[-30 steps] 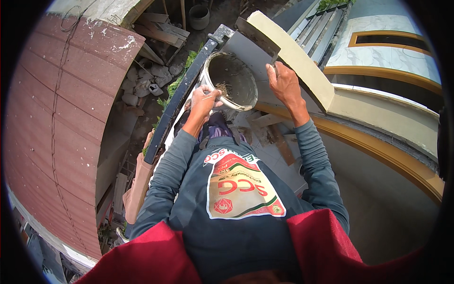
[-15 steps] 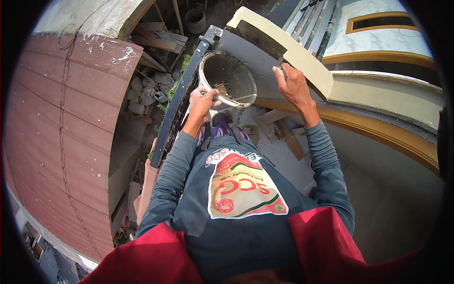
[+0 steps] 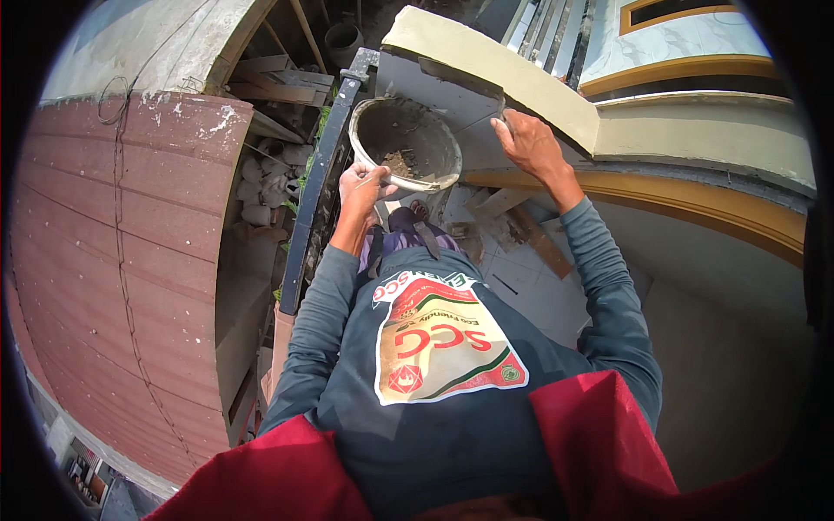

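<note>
My left hand [image 3: 363, 193] is closed on the near-left rim of a grey, mortar-stained bucket [image 3: 408, 126], which has some clumped material in its bottom. To the right of the bucket my right hand [image 3: 527, 143] grips a trowel [image 3: 469, 80] by its handle. The trowel's dark flat blade lies along the lower edge of a cream wall ledge [image 3: 486, 61], partly hidden; I cannot tell whether it touches the wall.
A dark metal railing [image 3: 321, 182] runs just left of the bucket, with a pinkish-red roof [image 3: 122, 269] and a cable beyond it. Below are my feet on pale tiles [image 3: 521, 286] with loose boards [image 3: 543, 243]. An orange-yellow trim [image 3: 695, 208] curves along the right.
The whole view has shifted, with ledge and railing higher in it. The bucket and both hands have moved slightly left relative to my body; both hands keep their hold.
</note>
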A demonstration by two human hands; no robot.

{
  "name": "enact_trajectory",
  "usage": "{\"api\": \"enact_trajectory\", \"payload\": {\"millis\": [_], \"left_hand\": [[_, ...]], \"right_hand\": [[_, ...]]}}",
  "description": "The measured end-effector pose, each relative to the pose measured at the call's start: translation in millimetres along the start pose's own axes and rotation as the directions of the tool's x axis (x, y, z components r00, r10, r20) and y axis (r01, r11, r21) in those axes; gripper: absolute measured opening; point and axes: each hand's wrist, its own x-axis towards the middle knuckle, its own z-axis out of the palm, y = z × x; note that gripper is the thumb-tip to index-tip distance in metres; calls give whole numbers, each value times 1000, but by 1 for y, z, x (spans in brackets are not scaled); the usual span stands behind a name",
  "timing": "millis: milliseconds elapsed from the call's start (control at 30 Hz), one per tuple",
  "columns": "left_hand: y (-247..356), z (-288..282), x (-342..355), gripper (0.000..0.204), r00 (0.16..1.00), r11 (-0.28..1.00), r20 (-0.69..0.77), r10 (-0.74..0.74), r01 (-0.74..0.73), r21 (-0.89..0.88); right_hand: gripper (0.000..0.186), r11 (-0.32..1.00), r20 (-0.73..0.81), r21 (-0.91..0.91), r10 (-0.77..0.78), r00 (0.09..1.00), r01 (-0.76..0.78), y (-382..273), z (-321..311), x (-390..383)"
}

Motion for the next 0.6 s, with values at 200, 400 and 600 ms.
{"api": "enact_trajectory", "payload": {"millis": [200,400,600], "left_hand": [[-3,1,-9,13,999,999,-38,-29,30,40],[-13,10,-9,10,999,998,-41,-28,30,63],[-22,27,-10,10,999,997,-18,-43,44,57]], "right_hand": [[32,993,-6,115,9,1000,-8,12,-6,-44],[27,991,-161,111,-61,985,79,17,-29,-38],[29,999,-77,52,2,997,2,29,-7,-35]]}}
